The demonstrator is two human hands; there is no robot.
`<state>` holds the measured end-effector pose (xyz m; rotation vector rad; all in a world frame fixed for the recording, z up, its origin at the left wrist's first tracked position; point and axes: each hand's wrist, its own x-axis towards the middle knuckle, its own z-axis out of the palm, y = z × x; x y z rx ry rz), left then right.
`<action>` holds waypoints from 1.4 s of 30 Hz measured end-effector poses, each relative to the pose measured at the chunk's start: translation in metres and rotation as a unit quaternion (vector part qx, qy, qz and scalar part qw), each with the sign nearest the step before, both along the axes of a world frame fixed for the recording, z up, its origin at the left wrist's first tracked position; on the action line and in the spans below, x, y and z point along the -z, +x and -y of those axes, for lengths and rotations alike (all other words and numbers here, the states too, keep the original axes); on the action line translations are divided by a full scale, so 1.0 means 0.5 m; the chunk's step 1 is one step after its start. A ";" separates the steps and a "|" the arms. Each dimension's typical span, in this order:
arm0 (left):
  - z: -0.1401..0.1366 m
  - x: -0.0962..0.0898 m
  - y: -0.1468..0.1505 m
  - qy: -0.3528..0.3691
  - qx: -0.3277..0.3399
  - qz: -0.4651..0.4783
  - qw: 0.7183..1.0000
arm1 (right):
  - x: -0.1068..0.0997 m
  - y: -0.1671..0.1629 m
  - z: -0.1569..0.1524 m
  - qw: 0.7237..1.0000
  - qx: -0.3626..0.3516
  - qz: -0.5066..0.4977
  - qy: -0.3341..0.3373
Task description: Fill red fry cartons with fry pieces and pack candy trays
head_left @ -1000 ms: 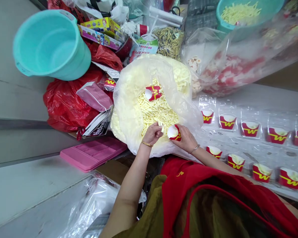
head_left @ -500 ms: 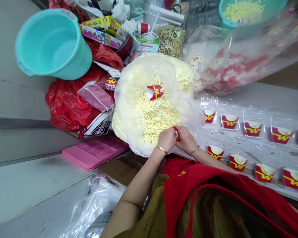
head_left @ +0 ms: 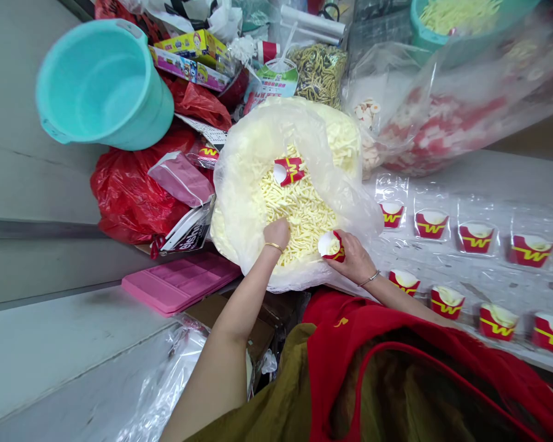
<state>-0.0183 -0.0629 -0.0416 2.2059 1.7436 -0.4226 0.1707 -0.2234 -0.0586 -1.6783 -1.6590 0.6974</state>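
Observation:
A translucent plastic bag point(head_left: 239, 153) stands wide and full of small pale-yellow French-fry-shaped pieces point(head_left: 299, 215). My left hand point(head_left: 276, 233) is down at the pieces, its fingers curled under; what they hold, if anything, is hidden. My right hand point(head_left: 354, 258) grips a small red fry carton point(head_left: 335, 245) with a white inside and a yellow mark, tilted over the bag's near right edge. Some pale pieces show in its mouth. Another red carton point(head_left: 290, 171) lies on top of the pieces farther back.
Rows of red cartons point(head_left: 431, 224) in clear packaging line the white table at right. A turquoise bucket point(head_left: 105, 86), red bags point(head_left: 133, 196) and a pink tray point(head_left: 179, 282) are at left. Behind are a bag of gold cords point(head_left: 320, 70) and a bag of red-white pieces point(head_left: 437, 135).
My left hand has left the carton and moved left onto the pale pieces. The right hand still holds the carton, now turned so its white mouth shows.

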 end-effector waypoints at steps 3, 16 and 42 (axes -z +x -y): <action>-0.008 -0.007 -0.011 -0.024 -0.081 0.163 0.983 | 0.000 0.007 -0.001 1.000 0.018 -0.002 -0.005; 0.091 -0.097 0.059 -0.343 -0.305 0.579 0.674 | -0.024 -0.039 -0.044 1.000 -0.006 -0.011 0.000; -0.008 0.054 0.057 0.047 -0.140 0.166 0.975 | 0.003 0.001 -0.005 0.999 0.034 -0.032 0.007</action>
